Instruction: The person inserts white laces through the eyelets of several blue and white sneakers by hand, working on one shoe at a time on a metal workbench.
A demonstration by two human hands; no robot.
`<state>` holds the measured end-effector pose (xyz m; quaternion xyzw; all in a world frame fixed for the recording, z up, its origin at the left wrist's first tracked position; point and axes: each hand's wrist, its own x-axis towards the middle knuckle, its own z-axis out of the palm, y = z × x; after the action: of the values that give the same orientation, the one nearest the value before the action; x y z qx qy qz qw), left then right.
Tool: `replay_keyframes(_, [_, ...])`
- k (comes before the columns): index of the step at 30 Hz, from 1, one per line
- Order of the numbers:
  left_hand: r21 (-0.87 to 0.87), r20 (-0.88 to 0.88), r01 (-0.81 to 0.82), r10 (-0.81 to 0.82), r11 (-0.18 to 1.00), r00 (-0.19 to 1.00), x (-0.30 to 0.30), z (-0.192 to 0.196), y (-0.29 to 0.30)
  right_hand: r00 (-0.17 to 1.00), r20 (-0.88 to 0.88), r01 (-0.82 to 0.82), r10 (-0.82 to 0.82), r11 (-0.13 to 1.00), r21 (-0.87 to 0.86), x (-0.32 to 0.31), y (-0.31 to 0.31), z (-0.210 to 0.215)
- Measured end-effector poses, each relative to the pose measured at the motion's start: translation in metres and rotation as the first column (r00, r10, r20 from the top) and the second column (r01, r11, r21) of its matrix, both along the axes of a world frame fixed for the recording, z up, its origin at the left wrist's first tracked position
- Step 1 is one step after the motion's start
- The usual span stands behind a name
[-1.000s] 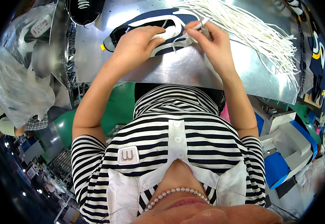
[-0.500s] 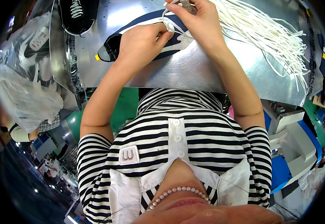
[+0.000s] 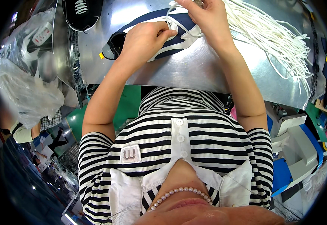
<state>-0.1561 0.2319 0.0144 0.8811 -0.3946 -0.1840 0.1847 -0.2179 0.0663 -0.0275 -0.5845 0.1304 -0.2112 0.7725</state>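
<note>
A navy and white shoe upper (image 3: 167,50) lies on its side on the metal table, its dark opening and a yellow tab to the left. My left hand (image 3: 144,41) rests over it, thumb and forefinger pinched at the white eyelet edge; the other fingers are mostly hidden. From that edge a white shoelace (image 3: 167,15) loops up toward my right hand (image 3: 211,18). This hand is closed on the lace near the top edge of the view, where part of its fingers is cut off. A small tan thing beside those fingers cannot be made out.
A thick bundle of white laces (image 3: 268,37) spreads over the right of the metal table (image 3: 193,71). At the upper left stands a black shoe (image 3: 81,17). Clear plastic bags (image 3: 26,90) hang farther left, near another person's arm (image 3: 36,130). A grey and blue machine (image 3: 296,150) is lower right.
My right hand has moved slightly right, away from my left hand, drawing the lace with it. My left hand still pinches the upper's edge. The whole view has shifted a little.
</note>
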Motion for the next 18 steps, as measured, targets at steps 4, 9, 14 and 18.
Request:
replay_keyframes(4, [-0.025, -0.047, -0.005, 0.004, 1.0, 0.999, 0.003, -0.002, 0.001, 0.994, -0.098, -0.056, 0.052, 0.998, -0.037, -0.005, -0.011, -0.012])
replay_keyframes(9, [0.034, -0.135, 0.005, 0.0, 0.999, 0.991, 0.011, -0.006, 0.003, 0.896, -0.443, -0.141, 0.032, 0.966, -0.215, -0.038, -0.017, 0.0])
replay_keyframes(14, [-0.015, -0.26, 0.051, -0.054, 0.999, 0.964, 0.024, -0.018, 0.012, 0.9, -0.392, -0.331, 0.191, 0.886, -0.326, -0.065, 0.008, 0.0])
replay_keyframes(18, [0.001, -0.351, 0.016, -0.015, 1.0, 0.936, 0.023, -0.01, 0.006, 0.903, -0.382, -0.367, 0.196, 0.815, -0.449, -0.067, 0.015, -0.005])
